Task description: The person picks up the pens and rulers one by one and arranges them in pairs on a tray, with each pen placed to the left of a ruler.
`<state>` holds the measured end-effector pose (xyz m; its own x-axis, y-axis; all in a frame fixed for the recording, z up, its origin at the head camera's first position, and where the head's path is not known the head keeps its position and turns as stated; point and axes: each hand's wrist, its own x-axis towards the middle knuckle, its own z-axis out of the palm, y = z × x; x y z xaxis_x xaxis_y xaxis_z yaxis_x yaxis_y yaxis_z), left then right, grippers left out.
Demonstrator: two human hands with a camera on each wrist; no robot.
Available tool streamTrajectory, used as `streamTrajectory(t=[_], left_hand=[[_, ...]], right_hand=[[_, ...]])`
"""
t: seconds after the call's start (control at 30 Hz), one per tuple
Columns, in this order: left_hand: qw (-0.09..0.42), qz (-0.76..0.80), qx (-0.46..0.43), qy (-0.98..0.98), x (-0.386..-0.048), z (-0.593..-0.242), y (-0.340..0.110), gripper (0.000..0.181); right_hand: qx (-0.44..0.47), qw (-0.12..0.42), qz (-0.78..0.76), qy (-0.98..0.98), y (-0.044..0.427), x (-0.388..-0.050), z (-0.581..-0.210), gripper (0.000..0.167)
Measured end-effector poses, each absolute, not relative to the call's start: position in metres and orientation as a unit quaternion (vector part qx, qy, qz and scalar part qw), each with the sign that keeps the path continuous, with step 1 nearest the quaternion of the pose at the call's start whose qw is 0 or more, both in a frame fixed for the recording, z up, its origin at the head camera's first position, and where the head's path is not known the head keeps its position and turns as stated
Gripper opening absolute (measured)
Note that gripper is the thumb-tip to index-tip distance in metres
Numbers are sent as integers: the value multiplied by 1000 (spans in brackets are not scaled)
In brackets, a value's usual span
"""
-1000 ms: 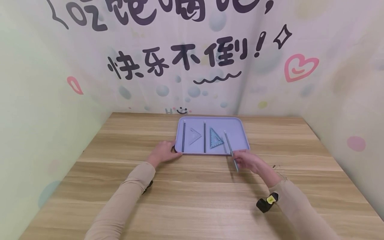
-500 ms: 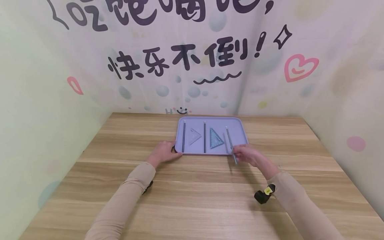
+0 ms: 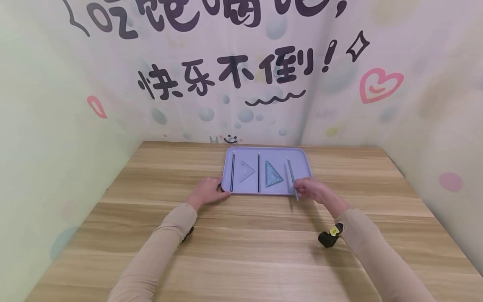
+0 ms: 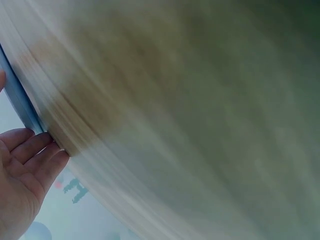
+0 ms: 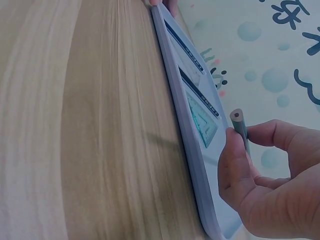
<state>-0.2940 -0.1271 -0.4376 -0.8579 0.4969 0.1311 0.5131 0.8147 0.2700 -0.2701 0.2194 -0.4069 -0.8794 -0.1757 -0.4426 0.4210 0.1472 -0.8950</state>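
Note:
My right hand (image 3: 311, 188) pinches a grey-green pencil (image 3: 291, 170) between thumb and fingers, tilted above the right part of the lilac tray (image 3: 302, 157). In the right wrist view, the near end of the pencil (image 5: 237, 116) is blunt with a dark core. My left hand (image 3: 205, 192) touches the tray's front left corner, thumb at the front edge and fairly straight fingers along the left side. On the tray lie two dark striped pencils, one left (image 3: 232, 172) and one in the middle (image 3: 259, 172), a clear set square (image 3: 247, 171) between them, and a blue-green set square (image 3: 272, 175).
The tray stands near the back of a wood-grain table (image 3: 241, 243). A printed wall hanging (image 3: 181, 121) rises behind it. A black wrist camera (image 3: 328, 239) sits at my right sleeve.
My right hand has moved a little away from me, carrying the pencil further over the tray and slightly right. The left hand keeps its place at the tray corner.

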Motion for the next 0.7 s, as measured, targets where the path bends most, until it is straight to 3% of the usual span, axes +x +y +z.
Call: streamTrajectory(t=[0.3, 0.7], left_hand=[[25, -140, -257, -956, -295, -438, -126, 45], [20, -127, -250, -960, -296, -438, -125, 48]], right_hand=[[87, 189, -604, 770, 221, -282, -407, 3], [92, 187, -610, 764, 219, -290, -400, 8]])
